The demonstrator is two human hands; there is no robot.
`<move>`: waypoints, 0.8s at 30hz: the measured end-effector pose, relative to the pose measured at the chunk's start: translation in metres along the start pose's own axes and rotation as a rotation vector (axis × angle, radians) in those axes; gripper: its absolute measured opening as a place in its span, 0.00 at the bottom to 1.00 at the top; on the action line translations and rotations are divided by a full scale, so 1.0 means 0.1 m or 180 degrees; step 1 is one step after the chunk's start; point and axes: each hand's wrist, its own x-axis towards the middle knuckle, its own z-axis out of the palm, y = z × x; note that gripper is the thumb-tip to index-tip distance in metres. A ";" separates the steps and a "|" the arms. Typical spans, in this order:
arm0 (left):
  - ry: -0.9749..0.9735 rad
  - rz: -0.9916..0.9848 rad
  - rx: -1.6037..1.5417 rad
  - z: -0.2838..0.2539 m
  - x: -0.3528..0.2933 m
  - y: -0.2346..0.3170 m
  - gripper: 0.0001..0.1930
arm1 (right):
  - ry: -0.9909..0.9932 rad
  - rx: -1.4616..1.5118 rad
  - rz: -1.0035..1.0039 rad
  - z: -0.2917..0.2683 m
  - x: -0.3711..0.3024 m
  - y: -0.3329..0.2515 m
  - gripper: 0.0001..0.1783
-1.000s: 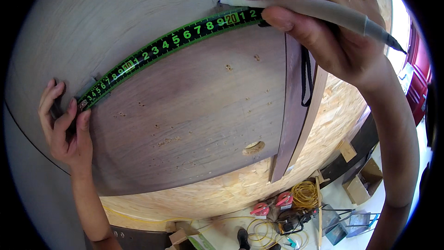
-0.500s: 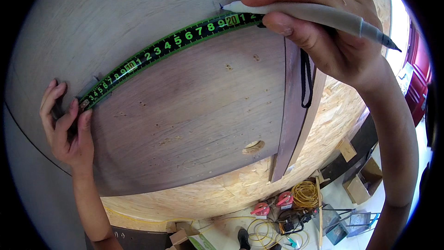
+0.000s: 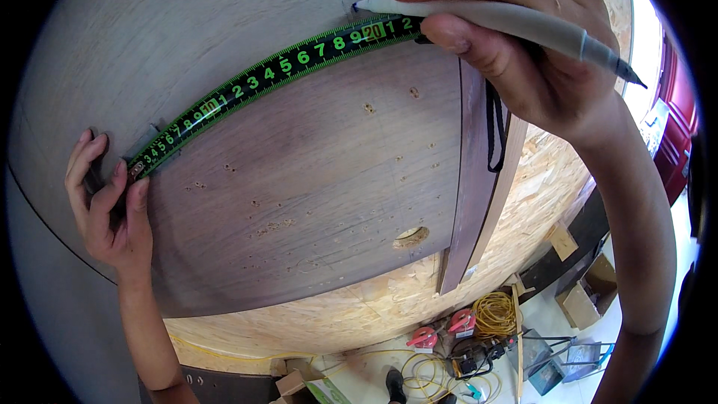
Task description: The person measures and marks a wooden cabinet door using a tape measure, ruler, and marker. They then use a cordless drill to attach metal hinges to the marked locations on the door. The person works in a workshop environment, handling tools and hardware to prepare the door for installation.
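Note:
A black tape measure with green figures stretches in an arc across a grey-brown wooden board. My left hand pinches the tape's left end against the board. In my right hand is a grey double-ended marker pen, its left tip at a small dark mark on the board just above the tape's edge. The pen's thinner tip points right. The tape's right end passes behind my right fingers, where its case is hidden. A black wrist strap hangs below that hand.
The board has a round hole and several small pits. Chipboard lies beneath and beside it. On the floor are a coiled yellow hose, red reels, a cardboard box and a blue-grey bin.
The pen tip has shifted slightly left and up along the board, with my right hand moving a little the same way. My left hand and the tape stay nearly still.

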 end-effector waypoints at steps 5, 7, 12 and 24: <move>0.0030 -0.0032 -0.0043 0.02 0.01 -0.01 0.07 | 0.0086 0.0192 0.0128 0.03 -0.03 0.02 0.11; 0.0053 -0.0041 -0.0063 0.03 0.01 0.00 0.07 | 0.0279 0.0219 0.0111 0.07 -0.06 0.02 0.11; 0.0036 -0.0046 -0.0026 0.02 0.00 0.01 0.06 | 0.0612 0.0123 -0.0391 0.14 -0.05 0.09 0.12; 0.0040 -0.0038 -0.0072 0.03 -0.02 0.00 0.06 | -0.0065 -0.0002 0.0370 -0.09 0.10 -0.13 0.11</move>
